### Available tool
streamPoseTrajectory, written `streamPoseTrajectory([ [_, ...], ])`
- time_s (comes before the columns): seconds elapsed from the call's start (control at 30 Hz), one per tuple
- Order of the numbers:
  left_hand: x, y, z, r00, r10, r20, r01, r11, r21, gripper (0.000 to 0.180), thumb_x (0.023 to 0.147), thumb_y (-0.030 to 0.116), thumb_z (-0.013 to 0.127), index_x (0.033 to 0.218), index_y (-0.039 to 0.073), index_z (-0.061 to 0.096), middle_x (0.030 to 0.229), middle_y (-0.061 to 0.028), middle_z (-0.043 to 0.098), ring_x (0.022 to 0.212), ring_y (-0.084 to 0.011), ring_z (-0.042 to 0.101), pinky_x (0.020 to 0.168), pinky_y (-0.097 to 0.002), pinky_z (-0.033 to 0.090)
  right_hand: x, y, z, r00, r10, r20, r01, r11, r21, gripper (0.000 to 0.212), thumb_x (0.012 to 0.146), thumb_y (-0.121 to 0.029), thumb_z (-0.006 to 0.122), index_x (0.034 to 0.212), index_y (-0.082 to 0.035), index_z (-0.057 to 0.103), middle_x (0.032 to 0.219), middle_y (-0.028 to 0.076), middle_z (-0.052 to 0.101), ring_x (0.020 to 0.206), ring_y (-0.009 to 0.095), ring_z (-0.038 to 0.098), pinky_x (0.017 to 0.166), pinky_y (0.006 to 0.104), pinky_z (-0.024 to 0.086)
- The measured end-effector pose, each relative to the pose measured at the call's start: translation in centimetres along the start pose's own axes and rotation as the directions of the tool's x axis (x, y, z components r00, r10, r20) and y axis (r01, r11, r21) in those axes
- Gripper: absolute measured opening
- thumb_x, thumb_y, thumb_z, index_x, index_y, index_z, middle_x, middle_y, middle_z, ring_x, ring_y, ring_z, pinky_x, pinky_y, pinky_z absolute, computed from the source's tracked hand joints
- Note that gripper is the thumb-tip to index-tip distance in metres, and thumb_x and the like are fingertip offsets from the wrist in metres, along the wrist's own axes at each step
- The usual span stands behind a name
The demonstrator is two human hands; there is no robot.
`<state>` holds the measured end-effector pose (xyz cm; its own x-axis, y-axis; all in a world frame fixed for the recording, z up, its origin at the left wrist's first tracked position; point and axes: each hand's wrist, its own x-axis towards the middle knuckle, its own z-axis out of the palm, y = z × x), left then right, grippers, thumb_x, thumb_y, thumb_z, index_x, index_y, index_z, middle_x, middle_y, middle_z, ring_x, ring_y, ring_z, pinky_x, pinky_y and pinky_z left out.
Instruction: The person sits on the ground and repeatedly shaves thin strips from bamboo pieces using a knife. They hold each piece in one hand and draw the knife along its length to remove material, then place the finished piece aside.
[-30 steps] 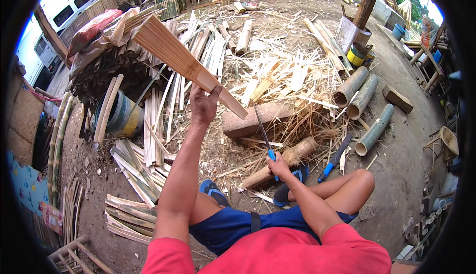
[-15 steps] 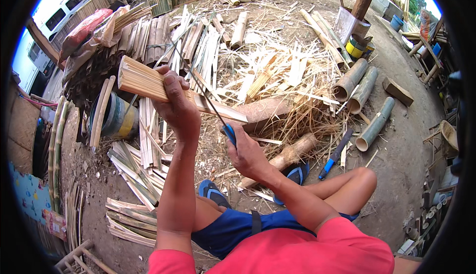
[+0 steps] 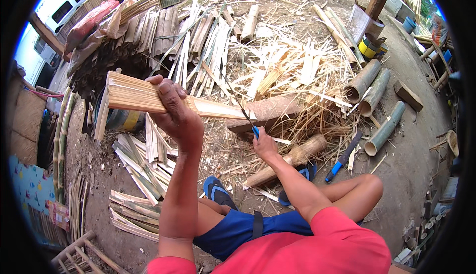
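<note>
My left hand [image 3: 176, 110] is closed around a pale split bamboo piece [image 3: 136, 94] whose wide end is ridged into narrow strips. From my fist the piece tapers to the right, its tip in front of a reddish-brown wood block [image 3: 275, 111]; whether they touch I cannot tell. In my right hand [image 3: 265, 146] is the blue handle of a knife [image 3: 234, 90]. Its long thin dark blade slants up and left, crossing close to the bamboo's narrow end. Pale shavings [image 3: 292, 71] lie heaped behind the block.
Bamboo tubes [image 3: 384, 128] and a dark tool with a blue handle [image 3: 342, 160] lie at my right. Split bamboo slats [image 3: 134, 212] are stacked at my left, near a bucket [image 3: 131, 120]. A round log [image 3: 287, 160] rests before my slippered feet.
My right hand has moved right, drawing the knife toward the bamboo's narrow end. The bamboo piece in my left hand now lies more level. The whole view has shifted slightly.
</note>
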<state>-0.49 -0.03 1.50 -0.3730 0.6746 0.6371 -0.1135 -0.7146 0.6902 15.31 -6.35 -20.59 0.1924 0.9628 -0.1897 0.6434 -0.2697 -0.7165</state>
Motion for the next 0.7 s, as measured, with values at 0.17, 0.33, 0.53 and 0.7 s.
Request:
streamPoseTrajectory([
  [0.17, 1.7, 0.3, -1.0, 0.968, -0.126, -0.216, 0.127, 0.992, -0.007, 0.024, 0.106, 0.020, 0.049, 0.119, 0.000, 0.046, 0.082, -0.0012, 0.046, 0.073, -0.0094, 0.044, 0.070, -0.0254, 0.042, -0.7, -1.7, -0.2, 0.998, -0.049, 0.032, 0.047, 0.997, 0.066, 0.029, 0.096, -0.023, 0.056, 0.113, -0.003, 0.046, 0.087, 0.033, 0.066, 0.086, 0.052, 0.064, 0.077, 0.0599, 0.049],
  [0.33, 0.1, -0.3, -0.6, 0.994, -0.035, -0.105, 0.033, 0.999, -0.019, 0.026, 0.106, 0.021, 0.050, 0.121, 0.000, 0.045, 0.086, -0.0028, 0.048, 0.073, -0.0100, 0.045, 0.071, -0.0270, 0.042, -4.1, -1.8, 1.2, 0.762, -0.615, -0.205, 0.640, 0.762, 0.094, 0.030, 0.092, -0.013, 0.061, 0.117, -0.007, 0.045, 0.087, 0.027, 0.064, 0.076, 0.049, 0.063, 0.065, 0.0551, 0.051],
  [0.53, 0.8, -0.2, -1.7, 0.985, -0.059, -0.159, 0.055, 0.998, -0.028, 0.026, 0.106, 0.020, 0.049, 0.121, -0.001, 0.044, 0.086, -0.0027, 0.048, 0.073, -0.0094, 0.045, 0.070, -0.0254, 0.040, 1.9, 5.9, 1.0, 0.987, 0.148, 0.053, -0.144, 0.986, -0.080, 0.029, 0.096, -0.023, 0.057, 0.111, 0.000, 0.050, 0.093, 0.030, 0.068, 0.091, 0.049, 0.066, 0.081, 0.0565, 0.051],
  [0.7, 1.3, -0.7, -1.7, 0.976, -0.051, -0.211, 0.065, 0.996, 0.060, 0.027, 0.107, 0.022, 0.048, 0.123, 0.000, 0.045, 0.086, -0.0029, 0.048, 0.075, -0.0099, 0.047, 0.074, -0.0274, 0.044, -2.2, 5.7, 2.9, 0.954, -0.300, -0.011, 0.300, 0.950, 0.082, 0.030, 0.096, -0.026, 0.057, 0.111, -0.002, 0.047, 0.090, 0.032, 0.066, 0.085, 0.052, 0.063, 0.077, 0.0587, 0.050],
])
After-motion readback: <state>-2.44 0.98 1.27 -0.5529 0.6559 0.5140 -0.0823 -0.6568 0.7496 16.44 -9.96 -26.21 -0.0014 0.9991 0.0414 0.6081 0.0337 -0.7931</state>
